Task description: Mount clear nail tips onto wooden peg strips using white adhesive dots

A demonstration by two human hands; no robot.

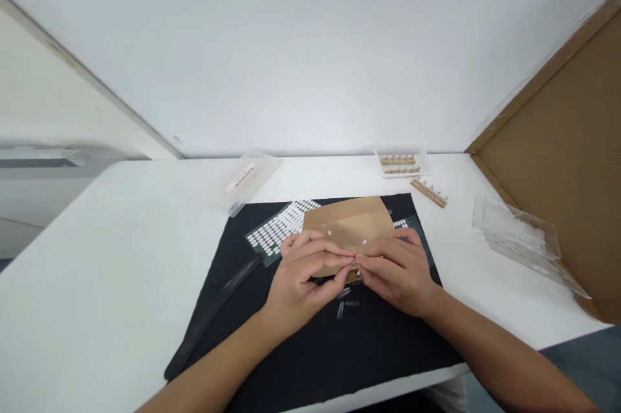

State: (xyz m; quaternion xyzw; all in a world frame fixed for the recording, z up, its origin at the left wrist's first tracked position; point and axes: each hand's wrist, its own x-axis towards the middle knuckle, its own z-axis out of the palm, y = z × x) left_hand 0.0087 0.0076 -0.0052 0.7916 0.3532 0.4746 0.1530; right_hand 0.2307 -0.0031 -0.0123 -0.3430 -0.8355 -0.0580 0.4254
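Observation:
My left hand (pixel 310 270) and my right hand (pixel 400 270) meet fingertip to fingertip over the near edge of a brown paper sheet (pixel 352 215). Both are closed in a pinch around something tiny, too small and covered to make out. Just below the fingertips a wooden strip (pixel 353 276) shows in part. Several clear nail tips (pixel 340 310) lie on the black cloth (pixel 369 348) in front of the hands. Two small white pieces (pixel 364 242) rest on the brown sheet. Sheets of white oval stickers (pixel 276 232) lie to the left of it.
A clear tray (pixel 400 173) at the back holds wooden strips with small stands, and another strip (pixel 429 193) lies beside it. Clear plastic boxes (pixel 524 235) lean near a cardboard box (pixel 557 141) at right. A translucent pouch (pixel 250 180) and black curved strip (pixel 213 316) lie left.

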